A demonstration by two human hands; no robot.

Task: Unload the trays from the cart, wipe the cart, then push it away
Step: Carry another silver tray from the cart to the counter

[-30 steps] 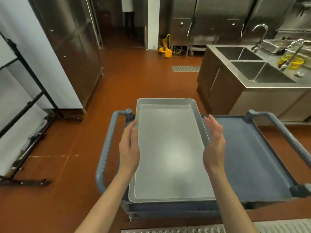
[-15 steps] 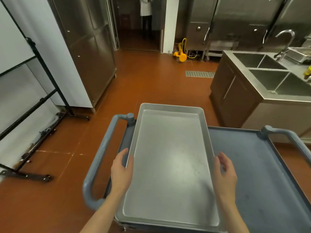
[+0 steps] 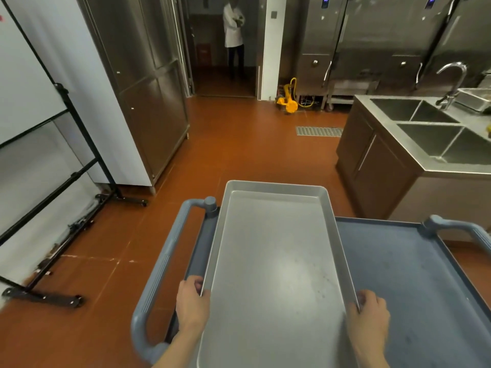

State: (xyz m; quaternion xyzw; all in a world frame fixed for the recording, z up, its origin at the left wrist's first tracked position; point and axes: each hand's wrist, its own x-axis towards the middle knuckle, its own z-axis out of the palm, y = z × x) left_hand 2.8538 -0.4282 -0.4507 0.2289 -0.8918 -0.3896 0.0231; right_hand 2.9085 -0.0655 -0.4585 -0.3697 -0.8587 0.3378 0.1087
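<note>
A long empty metal tray (image 3: 273, 261) lies over the left part of the blue-grey cart (image 3: 403, 274), its far end reaching past the cart's back rim. My left hand (image 3: 192, 301) grips the tray's left rim near the front. My right hand (image 3: 369, 314) grips its right rim at about the same level. The right part of the cart's top shelf is bare blue plastic. Whether the tray rests on the shelf or is raised off it, I cannot tell.
The cart's left handle (image 3: 156, 277) and right handle (image 3: 462, 229) flank the shelf. A steel double sink (image 3: 430, 134) stands at the right, tall steel cabinets (image 3: 148, 96) and a black rack (image 3: 61, 181) at the left. A person (image 3: 233, 35) stands in the far doorway.
Both hands went from open beside the tray to closed on its long rims, and they sit nearer its front end. The view has tilted up and the tray looks closer.
</note>
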